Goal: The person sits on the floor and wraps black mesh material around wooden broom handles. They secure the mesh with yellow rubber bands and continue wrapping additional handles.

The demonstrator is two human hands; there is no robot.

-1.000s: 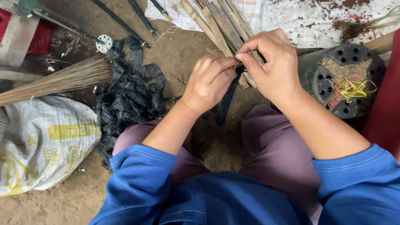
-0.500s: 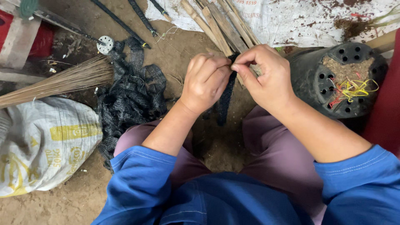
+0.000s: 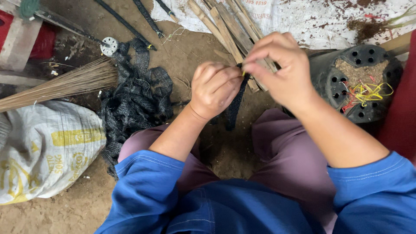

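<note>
My left hand [image 3: 213,88] is closed around the top of a narrow strip of black mesh netting [image 3: 234,108] that hangs down between my knees. My right hand [image 3: 282,69] is just right of it, its fingertips pinched at the strip's upper end where a small bit of yellow shows. Both hands hover above a bundle of split bamboo sticks [image 3: 225,24] lying on the dirt ground. What exactly the right fingertips pinch is too small to tell.
A heap of black netting [image 3: 136,97] lies left of my hands. A broom of thin sticks [image 3: 65,82] and a white woven sack [image 3: 41,147] are further left. An overturned black plastic pot [image 3: 357,80] with yellow and red ties sits right. A white sheet [image 3: 312,19] lies beyond.
My right hand has shifted slightly left and up at the strip's top, and its fingers have pinched closer together. My left hand keeps its grip in the same place.
</note>
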